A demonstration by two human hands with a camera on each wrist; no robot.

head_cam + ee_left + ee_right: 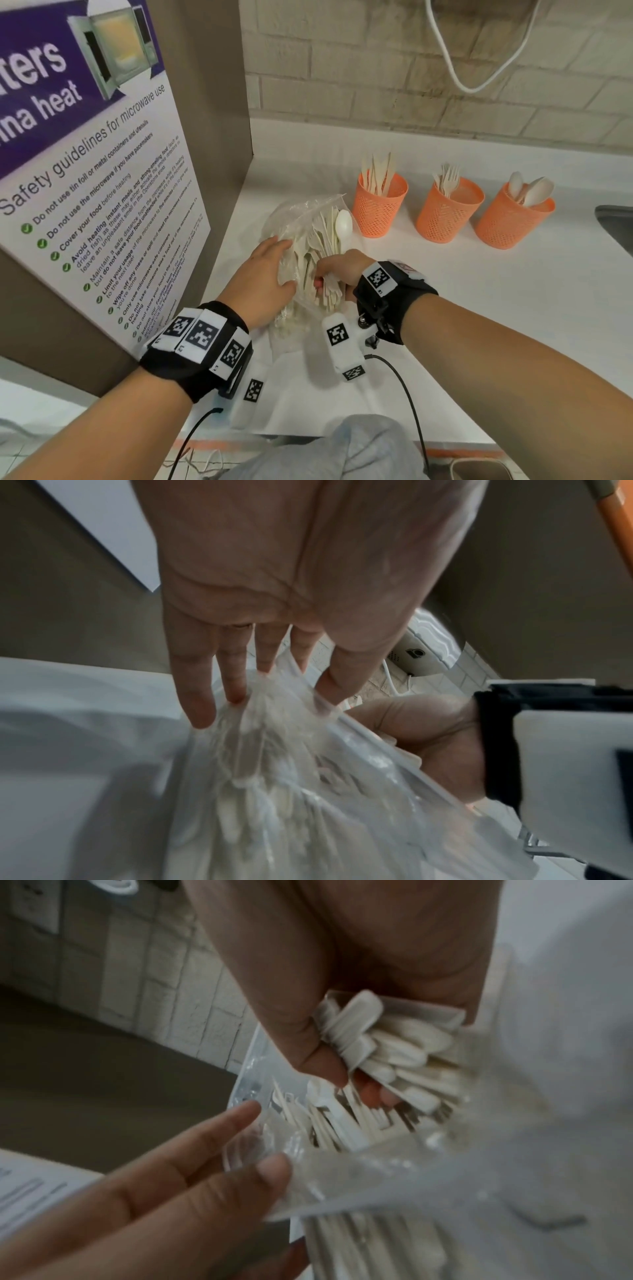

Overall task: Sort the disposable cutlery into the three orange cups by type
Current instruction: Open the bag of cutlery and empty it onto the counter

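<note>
A clear plastic bag [301, 219] full of pale disposable cutlery lies on the white counter [462, 308]. My left hand [284, 263] rests flat on the bag's left side, its straight fingers [202, 696] pressing the plastic. My right hand [325, 274] reaches into the bag's mouth and grips a bundle of cutlery handles [387, 1047]. A white spoon [343, 224] pokes up beyond that hand. Behind, three orange mesh cups stand in a row: the left cup [378, 209] holds knives, the middle cup [445, 216] forks, the right cup [510, 222] spoons.
A brown panel with a microwave safety poster [102, 171] walls off the left side. A brick wall with a hanging white cable [455, 72] runs behind the cups. A sink edge [616, 222] shows at far right. Black cables trail from both wristbands.
</note>
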